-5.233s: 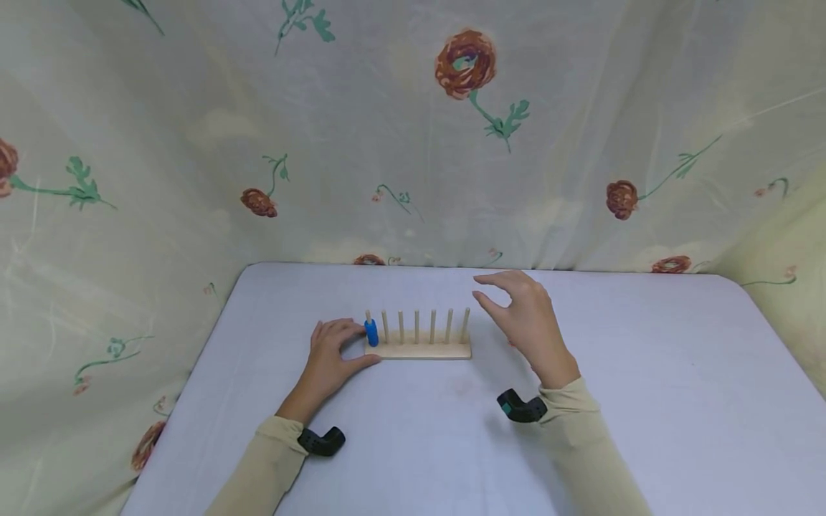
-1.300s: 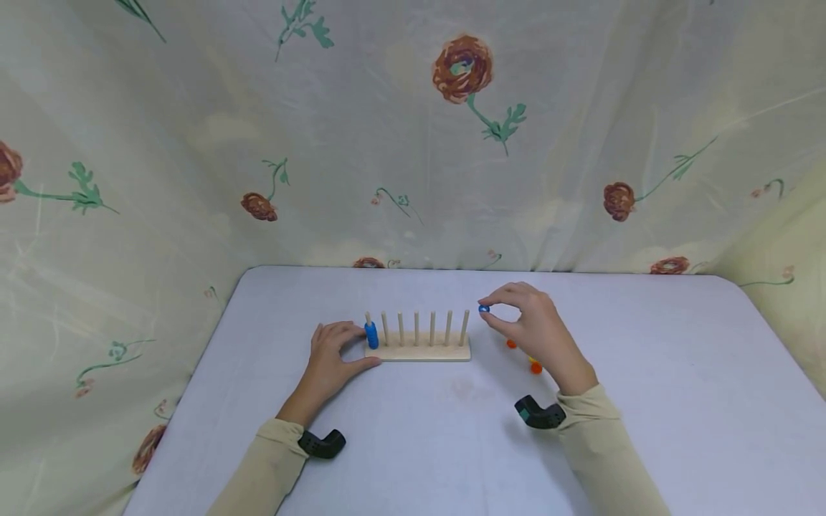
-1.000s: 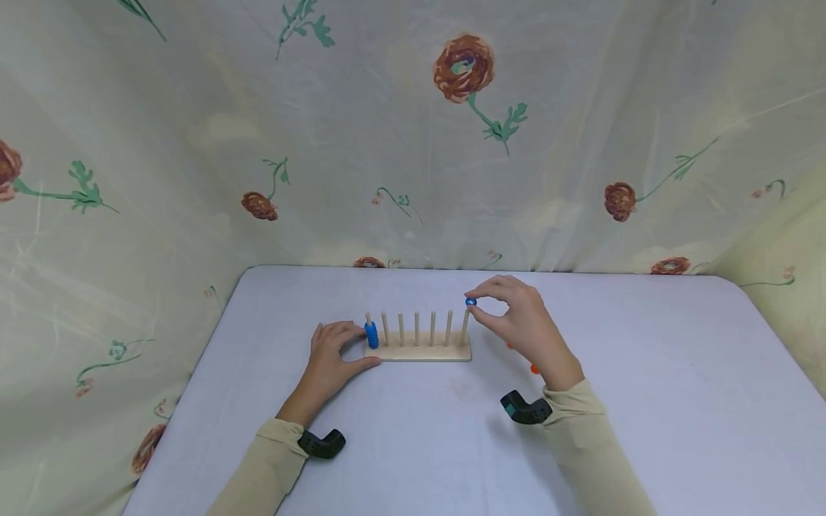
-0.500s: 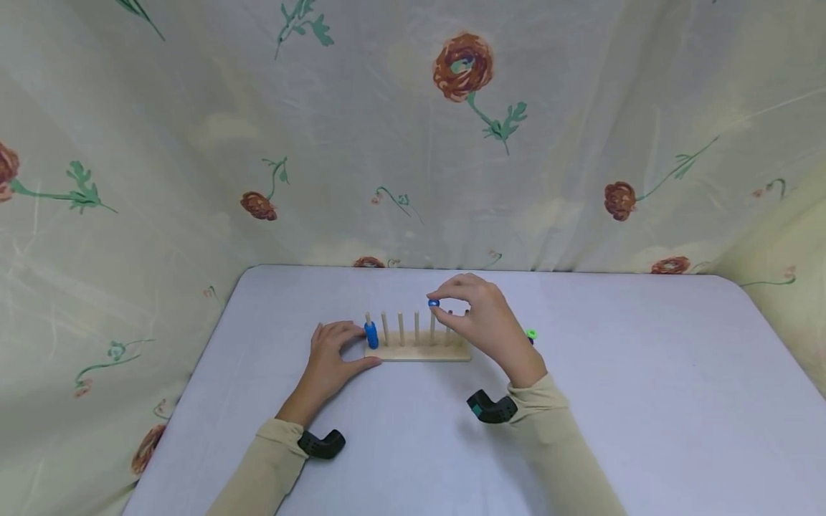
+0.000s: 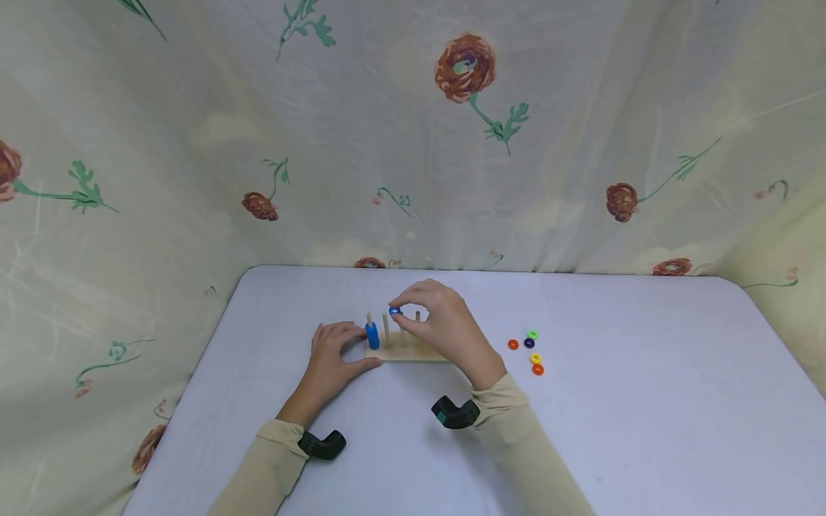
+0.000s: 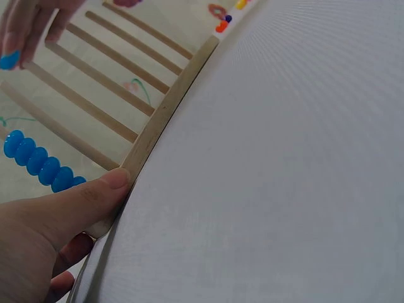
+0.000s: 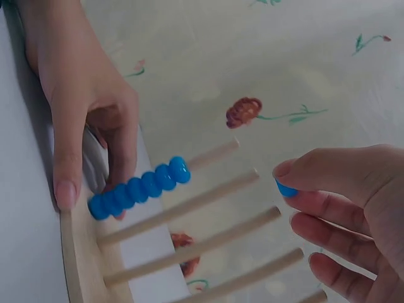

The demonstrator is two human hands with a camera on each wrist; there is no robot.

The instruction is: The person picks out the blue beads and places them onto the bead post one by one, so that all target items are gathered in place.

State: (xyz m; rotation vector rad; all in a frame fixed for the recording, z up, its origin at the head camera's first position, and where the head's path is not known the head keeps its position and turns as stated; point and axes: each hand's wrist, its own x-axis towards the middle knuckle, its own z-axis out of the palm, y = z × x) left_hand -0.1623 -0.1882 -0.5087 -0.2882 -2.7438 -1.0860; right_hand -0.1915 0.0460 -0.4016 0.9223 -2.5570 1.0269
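A wooden peg stand (image 5: 413,354) with a row of upright pegs lies on the table. On its leftmost peg sits a stack of blue beads (image 7: 139,189); the peg's tip pokes out above them. My left hand (image 5: 332,360) grips the stand's left end, the thumb (image 6: 104,189) on the front edge and the fingers behind. Between right thumb and index finger I pinch one blue bead (image 5: 395,311), above the pegs just right of the stack and apart from them. My right hand (image 5: 445,324) hides the right-hand pegs in the head view.
Right of the stand lie loose beads: a green one (image 5: 532,335), a dark purple one (image 5: 529,343), a yellow one (image 5: 535,358) and two orange ones (image 5: 513,345). A flowered cloth (image 5: 548,215) hangs behind the white table (image 5: 645,401).
My right hand, empty at first, has come to hold a blue bead and carried it left across the stand. Loose beads once behind that arm now show. My left hand stays put.
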